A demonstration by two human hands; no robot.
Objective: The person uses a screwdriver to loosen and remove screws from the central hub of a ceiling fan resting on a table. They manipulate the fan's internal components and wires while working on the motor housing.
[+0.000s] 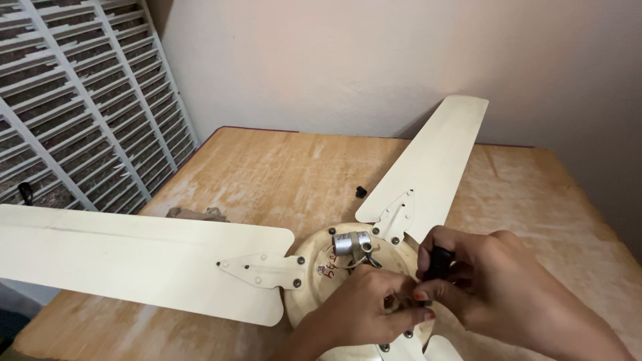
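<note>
A cream ceiling fan lies on a worn wooden table [267,167]. Its round motor hub [314,281] sits near the bottom centre, with one blade [127,251] reaching left and another blade [431,160] reaching up to the right. A silver cylindrical capacitor [350,243] with coloured wires rests on the hub. My left hand [364,313] pinches at the middle of the hub, fingertips together. My right hand [495,287] holds a small black part [438,262] just above the left fingers. What the left fingers grip is hidden.
A small black piece [361,191] lies loose on the table beside the right blade. A crumpled brownish scrap [197,214] sits behind the left blade. A white slatted grille [80,100] leans at the left, and a plain wall stands behind the table.
</note>
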